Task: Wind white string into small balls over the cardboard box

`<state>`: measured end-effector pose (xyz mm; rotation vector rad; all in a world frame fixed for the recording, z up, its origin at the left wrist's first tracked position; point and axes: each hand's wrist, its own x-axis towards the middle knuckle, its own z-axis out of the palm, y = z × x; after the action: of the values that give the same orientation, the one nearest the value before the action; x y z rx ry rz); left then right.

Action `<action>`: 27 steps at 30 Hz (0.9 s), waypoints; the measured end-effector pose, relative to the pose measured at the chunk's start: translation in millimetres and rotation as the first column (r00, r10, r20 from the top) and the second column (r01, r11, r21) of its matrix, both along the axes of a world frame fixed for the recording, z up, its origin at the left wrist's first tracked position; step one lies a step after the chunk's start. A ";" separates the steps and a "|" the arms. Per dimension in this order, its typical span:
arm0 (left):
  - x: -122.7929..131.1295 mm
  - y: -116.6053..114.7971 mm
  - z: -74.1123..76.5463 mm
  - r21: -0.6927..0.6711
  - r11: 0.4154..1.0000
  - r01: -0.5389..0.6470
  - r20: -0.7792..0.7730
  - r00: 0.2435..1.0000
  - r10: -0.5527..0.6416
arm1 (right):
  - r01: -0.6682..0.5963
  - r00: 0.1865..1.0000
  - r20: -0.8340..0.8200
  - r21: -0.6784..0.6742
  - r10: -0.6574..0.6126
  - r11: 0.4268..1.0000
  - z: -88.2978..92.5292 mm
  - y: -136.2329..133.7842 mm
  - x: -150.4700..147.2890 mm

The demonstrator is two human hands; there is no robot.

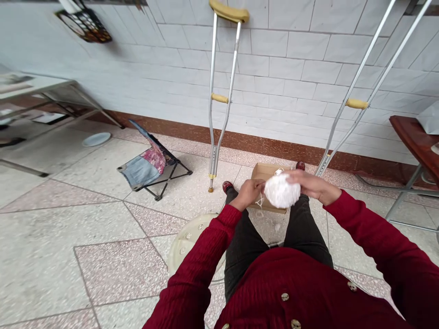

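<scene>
A ball of white yarn [281, 190] sits between my two hands, above my knees. My left hand [251, 193] grips its left side, and my right hand [308, 186] rests over its top and right side. Below them, a open cardboard box [265, 172] lies across my dark trousers [302, 224]. A thin white strand [259, 202] hangs near my left hand by the box's edge. The ball hides the middle of the box.
Two aluminium crutches [222, 96] [356, 103] with yellow grips lean on the tiled wall. A low folding chair [151, 160] and a pale plate [96, 139] are on the floor to the left. A round white plastic seat [188, 242] is by my left elbow. A brown table [414, 137] stands at right.
</scene>
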<state>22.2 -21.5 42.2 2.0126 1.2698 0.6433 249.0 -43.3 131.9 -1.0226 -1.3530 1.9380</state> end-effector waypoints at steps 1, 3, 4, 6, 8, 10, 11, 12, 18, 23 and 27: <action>-1.6 7.7 6.8 0.043 0.999 -0.007 -0.052 0.999 0.009 | -0.061 0.995 0.079 0.015 0.059 0.998 -7.9 -5.6 -0.1; -1.9 19.1 20.9 0.138 0.990 0.020 -0.180 0.984 0.005 | -0.073 0.978 0.199 0.022 0.067 0.997 -27.0 -13.0 -0.1; -0.8 22.4 27.0 0.190 0.981 0.039 -0.250 0.968 0.010 | -0.022 0.975 0.221 0.011 0.019 1.000 -37.2 -14.5 0.5; 2.2 25.3 35.9 0.291 0.954 0.068 -0.368 0.928 0.047 | 0.131 0.976 0.181 -0.047 -0.121 0.990 -55.5 -13.9 3.0; 4.6 25.2 40.6 0.348 0.935 0.075 -0.443 0.892 0.093 | 0.246 0.966 0.109 -0.125 -0.233 0.961 -68.7 -11.1 6.7; 5.9 24.9 42.8 0.351 0.933 0.084 -0.482 0.870 0.103 | 0.234 0.970 0.102 -0.143 -0.221 0.962 -76.7 -8.5 9.3; 6.7 25.0 43.5 0.344 0.934 0.098 -0.492 0.866 0.090 | 0.186 0.976 0.137 -0.106 -0.171 0.977 -79.4 -7.4 9.3; 7.9 25.2 43.9 0.336 0.935 0.116 -0.495 0.866 0.070 | 0.122 0.975 0.195 -0.052 -0.110 0.991 -81.9 -6.0 8.5; 25.6 20.8 35.4 0.050 0.993 0.106 -0.191 0.977 -0.095 | 0.186 0.868 0.441 0.138 -0.228 0.973 -103.7 18.8 -2.3; 35.0 0.0 18.3 -0.331 0.919 0.212 0.298 0.948 -0.111 | 0.549 0.782 0.312 0.064 -0.539 0.833 -115.9 43.8 4.0; 31.1 -19.1 20.1 -0.364 0.883 0.296 0.503 0.860 -0.081 | 0.579 0.813 0.097 -0.030 -0.575 0.814 -101.7 54.7 5.0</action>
<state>53.4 -40.7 62.3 1.4663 0.8082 0.6412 254.0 11.4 30.3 -1.3676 -0.8770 1.4856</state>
